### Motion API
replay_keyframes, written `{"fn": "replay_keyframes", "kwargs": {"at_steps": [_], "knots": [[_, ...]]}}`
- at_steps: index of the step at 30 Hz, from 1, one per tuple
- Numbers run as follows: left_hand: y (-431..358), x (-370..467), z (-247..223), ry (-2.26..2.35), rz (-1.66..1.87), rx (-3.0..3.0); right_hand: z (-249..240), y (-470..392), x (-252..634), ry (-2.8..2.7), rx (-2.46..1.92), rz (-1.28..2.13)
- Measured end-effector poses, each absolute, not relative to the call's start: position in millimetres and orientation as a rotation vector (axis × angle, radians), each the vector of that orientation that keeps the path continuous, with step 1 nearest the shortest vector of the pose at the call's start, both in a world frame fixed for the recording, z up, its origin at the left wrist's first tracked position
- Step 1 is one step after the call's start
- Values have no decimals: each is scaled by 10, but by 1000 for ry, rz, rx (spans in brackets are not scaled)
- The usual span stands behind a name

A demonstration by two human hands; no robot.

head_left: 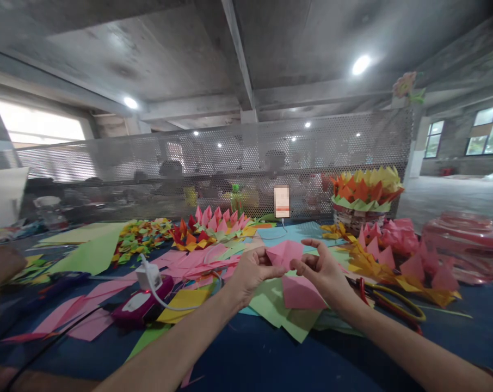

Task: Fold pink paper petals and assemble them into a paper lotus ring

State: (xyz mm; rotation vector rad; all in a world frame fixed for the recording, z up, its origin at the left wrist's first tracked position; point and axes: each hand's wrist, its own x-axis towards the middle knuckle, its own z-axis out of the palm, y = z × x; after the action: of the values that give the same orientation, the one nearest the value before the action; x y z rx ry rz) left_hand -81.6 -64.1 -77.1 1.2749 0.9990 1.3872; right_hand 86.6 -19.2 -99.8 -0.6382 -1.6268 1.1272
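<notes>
Left hand (pixel 254 269): grasping; thumb and fingers pinch the pink folded paper (pixel 285 253) by its left side, above the table's middle.

Right hand (pixel 320 268): fingers parted and bent, a tip at the paper's lower right edge; whether it grips or merely steadies, cannot tell. Two-handed support probably keeps so light a piece from twisting.

Beneath: one pink square sheet (pixel 301 293), flat on green sheets (pixel 271 307), near side of the dark blue table (pixel 246 359); presumably there for easy reach.

Right: scissors (pixel 410 311) with red and yellow handles, beside the right forearm; farther right, a translucent pink jar (pixel 462 250).

Far right: a petalled paper piece (pixel 364 190) in yellow, orange and green, raised above the surface.

Far centre: a row of pink paper points (pixel 220 218); a phone (pixel 282 201), upright before the perforated partition (pixel 230 158), probably so its screen faces the worker; a cable at its lower edge.

Left: a purple power strip (pixel 142 305) bearing a white charger (pixel 148 276); beyond, a heap of small folded papers (pixel 142 239). Far left edge: another person's arm (pixel 1 267), blurred.
</notes>
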Motion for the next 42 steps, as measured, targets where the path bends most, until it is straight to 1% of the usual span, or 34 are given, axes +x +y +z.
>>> {"fn": "replay_keyframes", "kwargs": {"at_steps": [9,15,28,42], "knots": [[-636,-799,-828,1045,1327,1293,-982,-217,863,-1658,-707,1226],[-672,-792,-819,1088,1169,1266,-965,-228,861,-1603,-662,1270],[-619,-765,-865,1155,1210,1470,-972,-262,845,-1672,-747,1235],[-596,-792,-877,1161,1210,1490,-1045,-157,869,-1690,-743,1159]]}}
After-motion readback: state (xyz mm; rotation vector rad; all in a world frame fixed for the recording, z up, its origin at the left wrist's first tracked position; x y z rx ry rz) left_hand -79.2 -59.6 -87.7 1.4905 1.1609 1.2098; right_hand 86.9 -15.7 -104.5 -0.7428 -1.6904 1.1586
